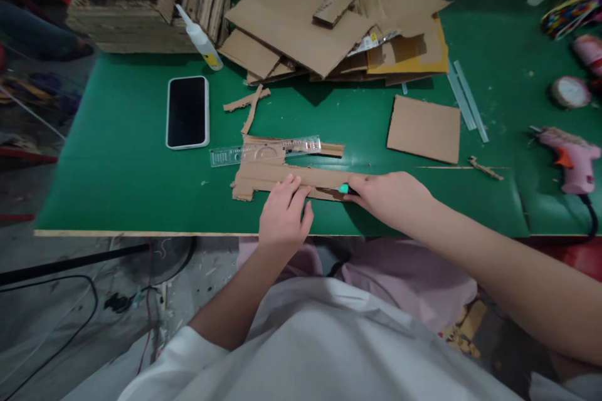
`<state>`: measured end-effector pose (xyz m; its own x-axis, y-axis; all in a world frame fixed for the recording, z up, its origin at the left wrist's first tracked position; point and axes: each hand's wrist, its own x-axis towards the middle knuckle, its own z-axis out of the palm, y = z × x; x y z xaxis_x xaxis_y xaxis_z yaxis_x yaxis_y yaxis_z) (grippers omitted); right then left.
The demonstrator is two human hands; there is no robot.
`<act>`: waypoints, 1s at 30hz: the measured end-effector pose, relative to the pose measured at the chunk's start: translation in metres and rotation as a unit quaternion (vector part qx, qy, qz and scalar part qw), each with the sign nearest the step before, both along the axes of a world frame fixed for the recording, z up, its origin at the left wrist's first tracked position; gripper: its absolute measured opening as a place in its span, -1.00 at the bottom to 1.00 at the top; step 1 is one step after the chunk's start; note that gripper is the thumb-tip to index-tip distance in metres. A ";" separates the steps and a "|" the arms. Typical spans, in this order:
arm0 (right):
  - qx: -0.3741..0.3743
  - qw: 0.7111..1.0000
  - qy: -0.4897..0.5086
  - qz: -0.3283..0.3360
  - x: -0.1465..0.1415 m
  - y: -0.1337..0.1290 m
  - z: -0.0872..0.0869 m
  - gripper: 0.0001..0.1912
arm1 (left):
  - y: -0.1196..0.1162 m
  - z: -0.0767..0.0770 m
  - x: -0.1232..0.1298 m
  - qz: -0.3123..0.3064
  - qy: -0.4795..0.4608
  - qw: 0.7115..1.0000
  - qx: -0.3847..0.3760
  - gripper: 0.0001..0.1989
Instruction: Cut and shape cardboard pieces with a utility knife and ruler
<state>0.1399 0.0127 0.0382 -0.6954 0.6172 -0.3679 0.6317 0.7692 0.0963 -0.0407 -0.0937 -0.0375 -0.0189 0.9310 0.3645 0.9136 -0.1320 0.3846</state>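
Note:
A long brown cardboard strip [305,177] lies along the near side of the table. My left hand [285,213] rests on its lower edge, fingers stretched out and spread, pressing it flat. Closed at the strip's right end, my right hand [392,199] grips what looks like a utility knife [343,188]; only its teal end and a bit of dark body show. Beneath my fingers a dark gap separates the strip from a narrower sliver. Just beyond the strip, a clear plastic ruler [301,146] lies across other cardboard pieces.
A phone [187,113] and a glue bottle [202,44] are at left. Cardboard sheets [301,25] are heaped at the back. A cardboard rectangle [424,129], clear glue sticks [470,100] and a pink glue gun [571,156] are to the right. The table's front edge [155,233] is close.

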 end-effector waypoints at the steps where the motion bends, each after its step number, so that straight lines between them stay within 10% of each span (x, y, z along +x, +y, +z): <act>1: 0.000 1.000 -0.003 0.000 0.000 0.000 0.001 -0.63 | 0.000 0.000 0.000 0.000 0.001 1.000 0.000 -0.74; 30: 0.017 1.000 -0.003 0.009 -0.002 -0.002 -0.005 -0.67 | -0.001 -0.001 0.000 0.000 0.014 1.000 0.001 -0.74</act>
<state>0.1379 0.0111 0.0334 -0.7041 0.6169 -0.3516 0.6174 0.7765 0.1261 -0.0407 -0.0942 -0.0386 -0.0091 0.9301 0.3673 0.9241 -0.1325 0.3584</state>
